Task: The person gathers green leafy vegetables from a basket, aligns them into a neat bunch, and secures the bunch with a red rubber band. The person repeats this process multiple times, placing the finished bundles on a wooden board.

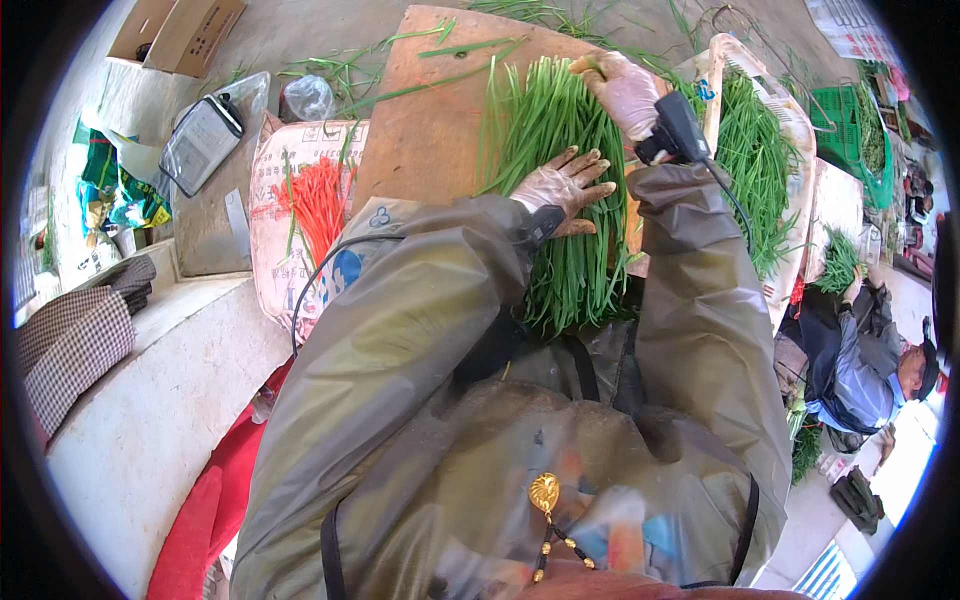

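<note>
A thick sheaf of garlic chives (551,127) lies on a wooden board (427,142). Its pale cut ends point away from me, and its green tips hang over the near edge towards my lap. My left hand (566,187), in a thin clear glove, rests flat on the middle of the sheaf with fingers spread. At the far right corner of the sheaf is my right hand (619,90), also gloved, its fingers bent near the cut ends. Whether those fingers pinch a leaf cannot be made out. Dark devices with cables sit on both wrists.
More chives (750,165) fill a white plastic basket (806,172) at right. Red ties (319,199) lie on a printed sack (270,217) at left. A cardboard box (191,37) stands far left. Another person (862,375) handles greens at right, near a green crate (836,124).
</note>
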A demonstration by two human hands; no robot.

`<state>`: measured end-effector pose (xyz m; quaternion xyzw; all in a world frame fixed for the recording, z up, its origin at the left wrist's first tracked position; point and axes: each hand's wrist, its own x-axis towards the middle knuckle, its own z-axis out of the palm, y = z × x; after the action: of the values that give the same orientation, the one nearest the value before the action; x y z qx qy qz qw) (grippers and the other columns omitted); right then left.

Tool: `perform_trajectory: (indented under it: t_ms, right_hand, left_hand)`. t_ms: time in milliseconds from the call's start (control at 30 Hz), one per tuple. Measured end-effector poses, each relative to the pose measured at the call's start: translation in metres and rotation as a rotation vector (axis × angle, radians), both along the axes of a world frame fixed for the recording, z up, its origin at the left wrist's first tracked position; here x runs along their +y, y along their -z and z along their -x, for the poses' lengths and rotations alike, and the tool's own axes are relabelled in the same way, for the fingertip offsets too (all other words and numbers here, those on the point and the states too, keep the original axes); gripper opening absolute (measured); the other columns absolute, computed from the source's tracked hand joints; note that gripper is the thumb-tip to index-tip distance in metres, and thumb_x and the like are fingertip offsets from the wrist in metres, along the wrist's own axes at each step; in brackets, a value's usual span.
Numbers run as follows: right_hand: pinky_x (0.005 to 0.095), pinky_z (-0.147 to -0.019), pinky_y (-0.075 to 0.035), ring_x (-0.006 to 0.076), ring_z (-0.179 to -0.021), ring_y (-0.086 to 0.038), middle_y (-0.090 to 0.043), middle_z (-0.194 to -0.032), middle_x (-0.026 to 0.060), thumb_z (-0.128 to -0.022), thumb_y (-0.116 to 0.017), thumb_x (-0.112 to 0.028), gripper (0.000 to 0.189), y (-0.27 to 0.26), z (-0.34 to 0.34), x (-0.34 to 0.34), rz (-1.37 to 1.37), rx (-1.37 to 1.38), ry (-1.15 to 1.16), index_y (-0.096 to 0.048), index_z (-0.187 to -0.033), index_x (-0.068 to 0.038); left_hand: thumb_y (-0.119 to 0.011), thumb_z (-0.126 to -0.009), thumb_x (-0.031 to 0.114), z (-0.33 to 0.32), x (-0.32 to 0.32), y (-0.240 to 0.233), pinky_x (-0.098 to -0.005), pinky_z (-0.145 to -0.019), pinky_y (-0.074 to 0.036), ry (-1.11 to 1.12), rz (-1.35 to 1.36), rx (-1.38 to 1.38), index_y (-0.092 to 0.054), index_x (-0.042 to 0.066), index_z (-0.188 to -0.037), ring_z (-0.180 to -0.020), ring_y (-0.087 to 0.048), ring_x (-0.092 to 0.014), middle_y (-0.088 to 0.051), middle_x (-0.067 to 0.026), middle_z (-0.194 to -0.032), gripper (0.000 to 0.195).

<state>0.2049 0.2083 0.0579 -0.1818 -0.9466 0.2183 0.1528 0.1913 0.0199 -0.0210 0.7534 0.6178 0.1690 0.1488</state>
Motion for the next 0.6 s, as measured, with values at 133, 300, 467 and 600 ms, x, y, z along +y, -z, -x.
perform_trajectory:
  t_ms: [133, 300, 467, 600]
  right_hand:
    - [0.0421, -0.081, -0.053, 0.0360, -0.093, -0.067, -0.068, -0.096, 0.0201, -0.085, -0.065, -0.019, 0.029, 0.014, 0.017, 0.000, -0.079, -0.295, -0.287, -0.070, -0.112, -0.009]
    - [0.0431, -0.072, -0.056, 0.0348, -0.080, -0.070, -0.070, -0.086, 0.0190, -0.085, -0.060, -0.027, 0.026, 0.057, 0.035, 0.027, 0.115, -0.584, 0.009, -0.071, -0.103, -0.012]
    - [0.0473, -0.061, -0.054, 0.0361, -0.068, -0.069, -0.069, -0.077, 0.0165, -0.088, -0.063, -0.034, 0.023, 0.019, 0.070, 0.087, -0.371, 0.130, -0.073, -0.069, -0.092, -0.012]
    - [0.0468, -0.054, -0.052, 0.0322, -0.064, -0.069, -0.071, -0.077, 0.0164, -0.093, -0.061, -0.040, 0.033, -0.053, 0.121, 0.136, 0.440, 0.384, 0.199, -0.068, -0.090, -0.008]
  left_hand:
    - [-0.059, -0.089, 0.057, 0.003, 0.000, -0.004, -0.0485, -0.123, -0.014, 0.018, 0.015, -0.006, -0.044, 0.017, -0.147, -0.148, -0.025, -0.032, -0.036, -0.0152, -0.156, 0.073]
    - [-0.063, -0.087, 0.055, 0.003, 0.003, -0.016, -0.0490, -0.122, -0.018, 0.008, 0.021, -0.032, -0.048, 0.016, -0.143, -0.147, -0.027, -0.033, -0.038, -0.0160, -0.154, 0.070]
    - [-0.068, -0.085, 0.051, -0.002, 0.007, -0.026, -0.0491, -0.122, -0.017, -0.015, 0.114, 0.016, -0.049, 0.015, -0.143, -0.148, -0.026, -0.032, -0.038, -0.0161, -0.154, 0.071]
    - [-0.067, -0.085, 0.052, -0.005, 0.008, -0.027, -0.0496, -0.122, -0.016, 0.005, 0.185, 0.122, -0.049, 0.015, -0.143, -0.149, -0.024, -0.032, -0.036, -0.0160, -0.155, 0.070]
